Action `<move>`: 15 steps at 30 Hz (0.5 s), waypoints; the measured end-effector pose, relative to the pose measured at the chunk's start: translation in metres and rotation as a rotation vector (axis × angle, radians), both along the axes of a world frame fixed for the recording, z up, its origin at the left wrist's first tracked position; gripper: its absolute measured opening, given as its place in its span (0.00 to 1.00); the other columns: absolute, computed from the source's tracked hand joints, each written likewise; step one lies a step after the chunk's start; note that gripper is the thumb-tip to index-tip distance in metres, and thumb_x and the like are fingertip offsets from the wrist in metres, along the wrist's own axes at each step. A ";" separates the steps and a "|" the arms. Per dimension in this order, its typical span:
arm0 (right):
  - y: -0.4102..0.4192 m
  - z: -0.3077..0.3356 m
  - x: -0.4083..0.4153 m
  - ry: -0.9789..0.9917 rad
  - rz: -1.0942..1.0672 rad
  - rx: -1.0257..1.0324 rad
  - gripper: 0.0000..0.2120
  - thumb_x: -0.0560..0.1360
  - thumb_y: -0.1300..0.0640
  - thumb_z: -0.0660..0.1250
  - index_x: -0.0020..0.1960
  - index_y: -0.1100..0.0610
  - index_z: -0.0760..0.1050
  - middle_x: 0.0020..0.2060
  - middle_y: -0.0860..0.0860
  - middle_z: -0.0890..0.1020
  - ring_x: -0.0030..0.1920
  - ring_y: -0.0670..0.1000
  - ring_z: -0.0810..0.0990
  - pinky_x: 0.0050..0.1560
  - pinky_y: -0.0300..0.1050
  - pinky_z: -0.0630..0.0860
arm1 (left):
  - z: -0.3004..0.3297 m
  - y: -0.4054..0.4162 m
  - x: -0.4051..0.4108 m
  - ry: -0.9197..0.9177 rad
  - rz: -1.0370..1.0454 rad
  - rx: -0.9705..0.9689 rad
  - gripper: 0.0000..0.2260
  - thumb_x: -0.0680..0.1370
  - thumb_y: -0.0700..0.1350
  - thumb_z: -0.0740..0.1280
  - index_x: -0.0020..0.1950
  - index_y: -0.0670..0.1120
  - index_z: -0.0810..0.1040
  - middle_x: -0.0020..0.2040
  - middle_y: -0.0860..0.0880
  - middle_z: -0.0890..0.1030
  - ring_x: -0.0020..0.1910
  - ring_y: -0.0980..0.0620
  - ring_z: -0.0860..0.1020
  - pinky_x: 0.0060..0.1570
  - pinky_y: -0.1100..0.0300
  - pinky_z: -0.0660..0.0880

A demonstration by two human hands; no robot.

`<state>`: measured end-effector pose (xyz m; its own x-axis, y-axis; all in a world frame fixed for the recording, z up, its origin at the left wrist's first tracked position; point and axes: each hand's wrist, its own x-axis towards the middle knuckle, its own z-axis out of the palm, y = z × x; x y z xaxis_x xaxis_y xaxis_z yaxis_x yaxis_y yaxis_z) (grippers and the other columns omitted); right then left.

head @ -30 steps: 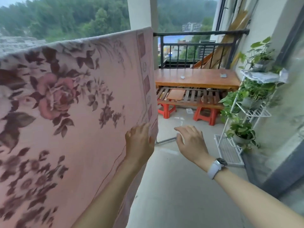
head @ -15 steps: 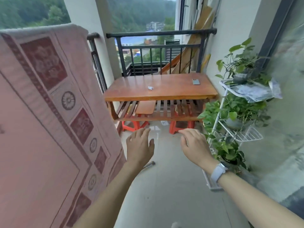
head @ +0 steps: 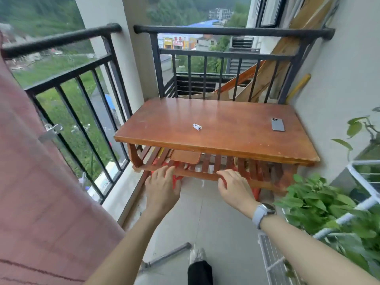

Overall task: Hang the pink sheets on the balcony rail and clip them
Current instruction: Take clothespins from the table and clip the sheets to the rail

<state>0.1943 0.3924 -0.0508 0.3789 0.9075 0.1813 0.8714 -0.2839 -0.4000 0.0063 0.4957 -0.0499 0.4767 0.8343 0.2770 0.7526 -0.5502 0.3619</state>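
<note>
The pink sheet (head: pixel 37 182) hangs over the black balcony rail (head: pixel 61 39) at the left, filling the left edge of the view. A metal clip (head: pixel 50 131) sits at the sheet's right edge by the bars. A small white clip (head: pixel 197 126) lies on the wooden table (head: pixel 216 124) ahead. My left hand (head: pixel 162 188) and my right hand (head: pixel 236 188) are held out side by side over the floor, in front of the table's lower shelf. Both hands hold nothing, fingers apart. A watch is on my right wrist.
A phone (head: pixel 278 124) lies on the table's right side. Red stools (head: pixel 176 178) stand under the table. A white wire plant rack (head: pixel 362 194) with leafy plants lines the right wall. A metal pipe (head: pixel 166 257) lies on the floor. Wooden planks (head: pixel 287 44) lean in the far corner.
The view has swung right and moved toward the table; the sheet has slid to the left edge. My left hand has left the sheet, and both hands stay out in front.
</note>
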 end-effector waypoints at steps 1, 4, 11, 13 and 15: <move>0.028 -0.007 0.018 0.008 -0.003 -0.014 0.16 0.78 0.56 0.54 0.63 0.54 0.70 0.62 0.50 0.74 0.62 0.52 0.69 0.60 0.47 0.65 | -0.008 0.026 0.016 -0.009 0.020 -0.013 0.21 0.73 0.51 0.58 0.63 0.46 0.72 0.63 0.47 0.74 0.62 0.43 0.71 0.58 0.47 0.66; 0.108 -0.024 0.068 0.036 -0.019 -0.080 0.16 0.78 0.56 0.54 0.64 0.54 0.69 0.63 0.51 0.73 0.63 0.53 0.70 0.60 0.47 0.66 | -0.031 0.105 0.062 -0.011 0.054 -0.089 0.19 0.75 0.50 0.60 0.65 0.46 0.70 0.65 0.46 0.73 0.65 0.44 0.69 0.61 0.48 0.64; 0.256 -0.052 0.161 0.135 -0.024 -0.246 0.16 0.77 0.57 0.55 0.63 0.56 0.69 0.62 0.54 0.74 0.63 0.55 0.69 0.64 0.47 0.66 | -0.060 0.239 0.152 0.042 0.137 -0.270 0.19 0.76 0.48 0.60 0.66 0.46 0.67 0.66 0.47 0.69 0.66 0.44 0.66 0.61 0.47 0.64; 0.292 -0.064 0.181 0.147 -0.012 -0.285 0.16 0.77 0.57 0.55 0.64 0.57 0.69 0.62 0.55 0.74 0.63 0.56 0.69 0.64 0.48 0.65 | -0.077 0.263 0.173 0.051 0.138 -0.308 0.19 0.75 0.49 0.59 0.66 0.45 0.68 0.65 0.46 0.70 0.65 0.43 0.67 0.60 0.46 0.65; 0.329 -0.077 0.201 0.154 -0.013 -0.324 0.16 0.77 0.57 0.55 0.64 0.58 0.69 0.62 0.55 0.73 0.63 0.57 0.69 0.63 0.48 0.66 | -0.097 0.282 0.195 0.048 0.152 -0.358 0.21 0.74 0.50 0.57 0.65 0.43 0.68 0.65 0.43 0.71 0.64 0.40 0.67 0.60 0.45 0.66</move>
